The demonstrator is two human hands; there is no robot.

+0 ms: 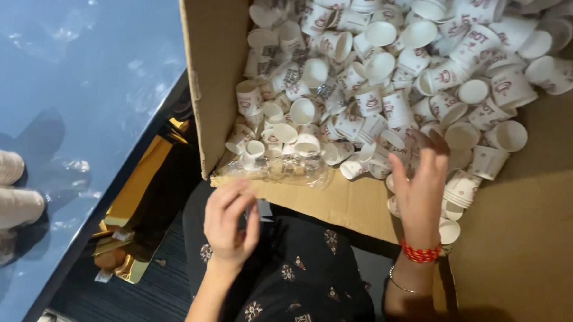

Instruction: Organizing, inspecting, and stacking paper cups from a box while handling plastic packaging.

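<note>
Your right hand point(421, 186) is reaching up over the near edge of the cardboard box point(217, 67), its fingers point(428, 149) spread and lifted, blurred a little, and gripping nothing that you can make out. The fingertips are hovering at the front of the heap of paper cups point(386, 73), and a short stack of nested cups point(460, 189) is sitting just beside your palm on its right. A single cup point(449, 231) is lying near your wrist, where a red beaded bracelet point(420, 252) and a thin metal bangle point(403, 285) are circling the arm.

Your left hand point(230, 218) is hanging lower, over your lap, apart from the box, with its fingers loosely curled inward and holding nothing. It is sitting just below a crumpled clear plastic wrapper point(287, 170) that is lying along the box's folded-down front flap point(330, 201).

The cups are white with a red printed mark, and they are lying loose in every direction, some on their sides, some mouth up, filling the box from the flap to the far side. On the right they are spilling across the flat brown cardboard.

Below your hands, your dark patterned clothing point(291, 277) is filling the bottom of the view. To the left, a glossy blue bench point(70, 80) is running alongside the box, and long stacks of pale cups point(5, 205) are lying on it at the left edge. Between the bench and your lap, a gold foil bag point(131, 216) is resting on the dark floor.
</note>
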